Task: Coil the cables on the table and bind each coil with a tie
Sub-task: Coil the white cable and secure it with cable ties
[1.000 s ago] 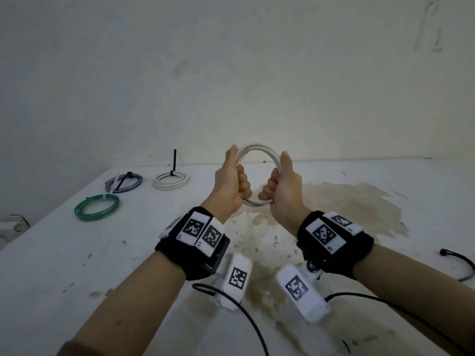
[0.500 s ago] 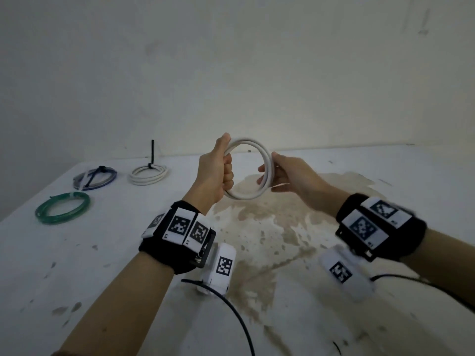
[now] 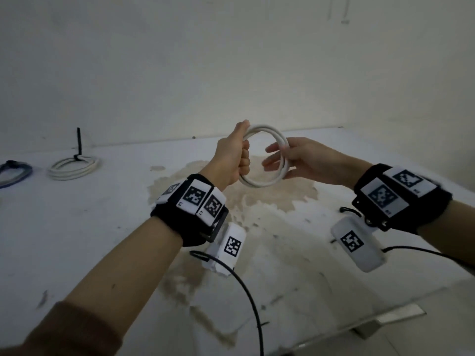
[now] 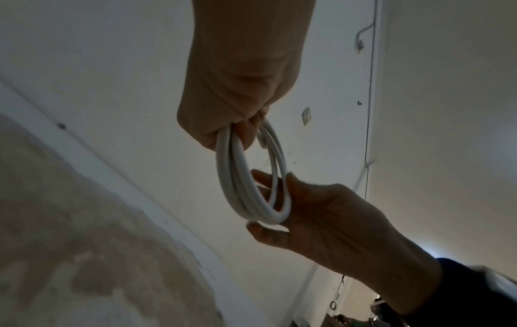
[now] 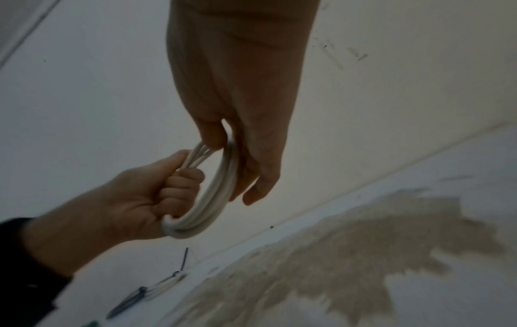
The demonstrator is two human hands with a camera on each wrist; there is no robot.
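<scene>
Against the frame half a second earlier, the head view sits further right: the green coil at the far left has left the picture and the blue coil (image 3: pixel 15 173) is now cut by the left edge. The left hand (image 3: pixel 232 155) remains fisted on the white cable coil (image 3: pixel 264 156); the right hand (image 3: pixel 303 160) remains on the coil's right side.

Surface: a white table (image 3: pixel 77 240) with a broad brown stain (image 3: pixel 257 201) spreading under and behind the hands, plus scattered dark specks. Behind it stands a plain pale wall (image 3: pixel 231 60), scuffed at upper right.

Open room: the near-left tabletop is bare. The table's near-right corner (image 3: pixel 401 317) shows as a metal edge. The coil is held in the air above the stain, well apart from the other coils.

Left hand: fingers curled fully round the coil's left side, thumb up along it. Right hand: thumb on the outer side of the loops, straightened fingers (image 3: pixel 272 163) reaching through the ring; in the right wrist view the thumb and fingers pinch the strands. Both wrists carry black bands with tag markers, with black leads trailing toward the near edge.

Far left on the table: a bound white coil (image 3: pixel 73 167) with a black tie (image 3: pixel 79 143) standing up from it; just left of it, the blue coil.
</scene>
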